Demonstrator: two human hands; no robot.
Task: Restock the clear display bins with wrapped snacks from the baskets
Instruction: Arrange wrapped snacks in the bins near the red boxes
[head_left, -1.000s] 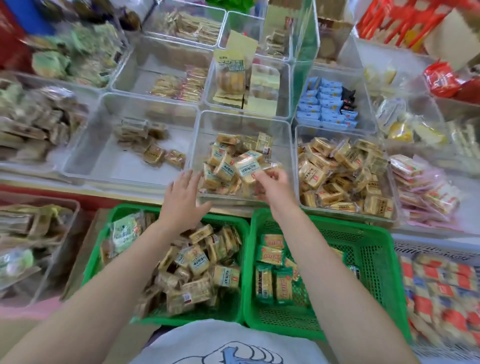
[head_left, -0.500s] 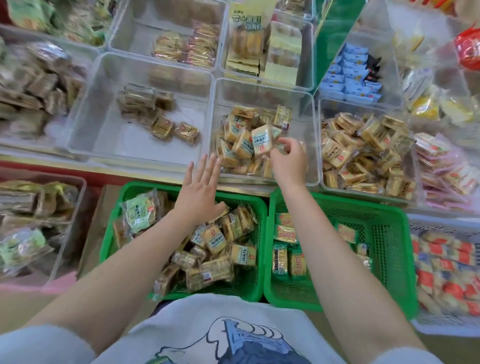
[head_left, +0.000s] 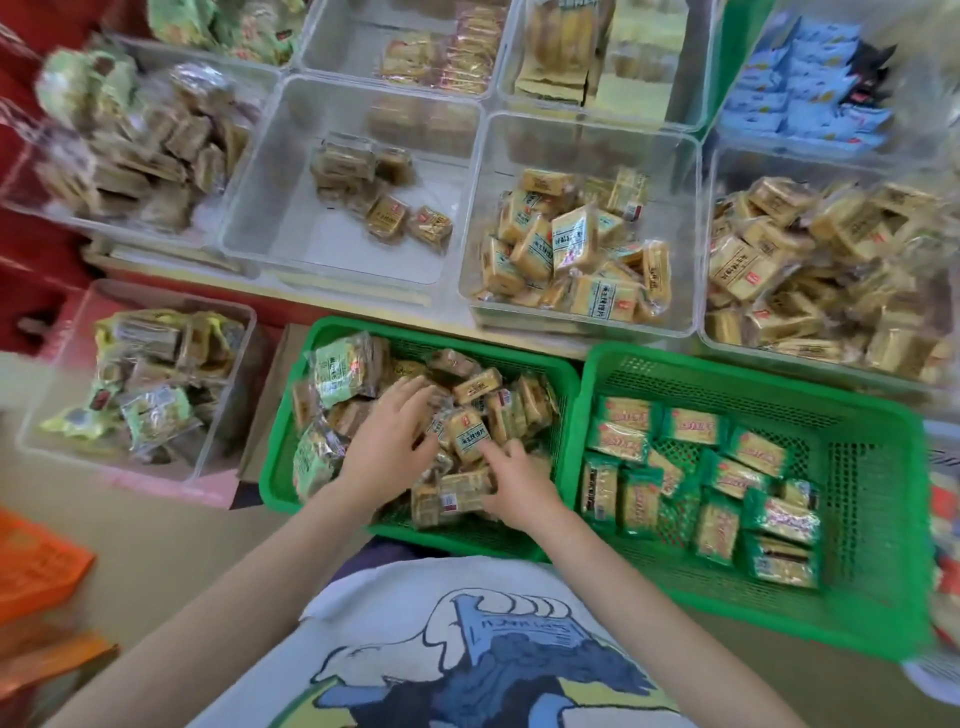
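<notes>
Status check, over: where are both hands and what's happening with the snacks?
Left hand and right hand both down in the left green basket, fingers curling on the wrapped snacks. Target bin part full. Nothing in the way.

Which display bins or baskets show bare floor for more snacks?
Bare floor: the clear bin left and front of its few packs; the right green basket along its right wall. Crowded: the left basket, under both hands.
</notes>
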